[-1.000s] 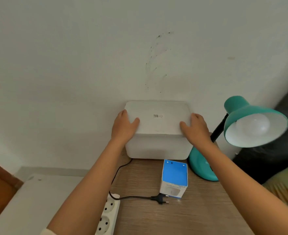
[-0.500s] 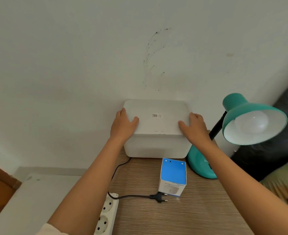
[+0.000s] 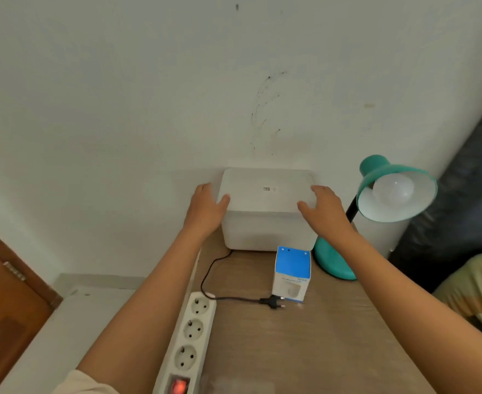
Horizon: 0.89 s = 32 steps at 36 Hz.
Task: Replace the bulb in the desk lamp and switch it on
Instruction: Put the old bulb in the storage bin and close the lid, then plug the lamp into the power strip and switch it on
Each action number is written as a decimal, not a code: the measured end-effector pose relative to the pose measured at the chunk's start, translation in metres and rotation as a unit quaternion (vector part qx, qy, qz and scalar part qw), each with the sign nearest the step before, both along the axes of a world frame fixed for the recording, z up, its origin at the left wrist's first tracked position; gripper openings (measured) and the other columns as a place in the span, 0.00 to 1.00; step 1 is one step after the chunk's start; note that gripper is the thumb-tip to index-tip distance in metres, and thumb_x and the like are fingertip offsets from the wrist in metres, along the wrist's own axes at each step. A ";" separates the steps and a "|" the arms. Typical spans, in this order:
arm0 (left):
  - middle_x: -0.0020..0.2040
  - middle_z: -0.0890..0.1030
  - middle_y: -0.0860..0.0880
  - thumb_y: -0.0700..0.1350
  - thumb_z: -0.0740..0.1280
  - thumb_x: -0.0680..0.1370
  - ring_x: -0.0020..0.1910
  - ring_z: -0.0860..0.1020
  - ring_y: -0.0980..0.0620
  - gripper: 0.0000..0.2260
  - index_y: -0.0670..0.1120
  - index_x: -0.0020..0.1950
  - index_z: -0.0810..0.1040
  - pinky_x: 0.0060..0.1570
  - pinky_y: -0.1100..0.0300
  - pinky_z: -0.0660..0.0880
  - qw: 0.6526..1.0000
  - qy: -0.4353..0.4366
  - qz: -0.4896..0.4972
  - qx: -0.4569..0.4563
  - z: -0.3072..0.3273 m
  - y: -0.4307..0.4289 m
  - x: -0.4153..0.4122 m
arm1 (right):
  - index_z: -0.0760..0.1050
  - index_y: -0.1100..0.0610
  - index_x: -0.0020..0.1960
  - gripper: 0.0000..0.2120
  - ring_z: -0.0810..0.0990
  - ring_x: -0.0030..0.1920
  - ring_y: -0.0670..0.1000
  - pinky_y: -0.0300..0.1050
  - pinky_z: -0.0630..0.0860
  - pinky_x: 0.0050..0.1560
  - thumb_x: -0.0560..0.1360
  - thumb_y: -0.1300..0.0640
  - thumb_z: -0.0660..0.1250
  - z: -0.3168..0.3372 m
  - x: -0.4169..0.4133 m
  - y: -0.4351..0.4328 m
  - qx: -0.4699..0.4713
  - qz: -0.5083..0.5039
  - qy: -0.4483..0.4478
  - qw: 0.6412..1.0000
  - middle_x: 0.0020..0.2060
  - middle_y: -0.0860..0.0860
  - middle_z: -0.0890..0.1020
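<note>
A teal desk lamp (image 3: pixel 376 169) stands at the desk's back right, with a white bulb (image 3: pixel 393 191) in its shade and its base (image 3: pixel 335 267) on the wood. Its black plug (image 3: pixel 272 301) lies loose on the desk, not in any socket. A blue and white bulb carton (image 3: pixel 292 273) stands upright just behind the plug. My left hand (image 3: pixel 205 207) grips the left edge of a white box's lid (image 3: pixel 265 194), thumb on top. My right hand (image 3: pixel 323 207) holds the lid's right front corner.
A white power strip (image 3: pixel 191 336) runs along the desk's left edge, its red switch (image 3: pixel 180 386) lit. The white box stands against the wall (image 3: pixel 177 95). A brown wooden door (image 3: pixel 4 302) is at the left, and dark and yellow-green fabric (image 3: pixel 472 285) at the right.
Both hands stay on the white box's lid. The view has shifted a little, bringing more of the power strip and its lit switch into sight.
</note>
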<state>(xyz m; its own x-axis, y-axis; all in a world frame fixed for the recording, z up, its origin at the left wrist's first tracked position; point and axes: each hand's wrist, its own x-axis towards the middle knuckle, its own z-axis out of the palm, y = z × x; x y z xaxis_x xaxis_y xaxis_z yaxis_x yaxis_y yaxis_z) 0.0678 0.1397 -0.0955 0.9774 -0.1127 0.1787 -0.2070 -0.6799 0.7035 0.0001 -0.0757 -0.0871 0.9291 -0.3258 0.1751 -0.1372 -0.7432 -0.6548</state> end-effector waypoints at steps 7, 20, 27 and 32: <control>0.73 0.63 0.42 0.52 0.59 0.80 0.71 0.63 0.46 0.26 0.39 0.73 0.60 0.64 0.57 0.61 0.999 0.037 0.016 0.006 -0.055 0.043 -0.086 | 0.67 0.61 0.67 0.21 0.68 0.68 0.53 0.37 0.60 0.64 0.76 0.58 0.63 -0.034 -0.078 0.053 -0.004 0.073 -0.046 0.996 0.66 0.56 0.72; 0.58 0.72 0.50 0.61 0.59 0.77 0.56 0.72 0.51 0.23 0.47 0.64 0.67 0.47 0.57 0.72 0.996 0.072 0.036 0.044 -0.158 0.084 -0.172 | 0.72 0.63 0.63 0.16 0.73 0.59 0.55 0.44 0.68 0.60 0.76 0.64 0.59 -0.135 -0.093 0.102 -0.067 0.158 0.111 0.979 0.58 0.58 0.75; 0.57 0.74 0.49 0.61 0.59 0.76 0.54 0.74 0.51 0.25 0.48 0.66 0.65 0.47 0.56 0.74 0.997 0.061 0.039 0.038 -0.165 0.085 -0.171 | 0.76 0.62 0.60 0.15 0.75 0.56 0.58 0.50 0.74 0.57 0.76 0.66 0.59 -0.155 -0.074 0.107 -0.132 0.140 0.119 0.974 0.54 0.59 0.76; 0.61 0.74 0.47 0.62 0.58 0.75 0.57 0.74 0.49 0.29 0.46 0.70 0.62 0.52 0.51 0.76 0.995 0.073 0.051 0.036 -0.167 0.084 -0.170 | 0.79 0.61 0.55 0.11 0.77 0.52 0.57 0.47 0.75 0.53 0.75 0.65 0.61 -0.157 -0.067 0.108 -0.103 0.124 0.108 0.981 0.51 0.58 0.78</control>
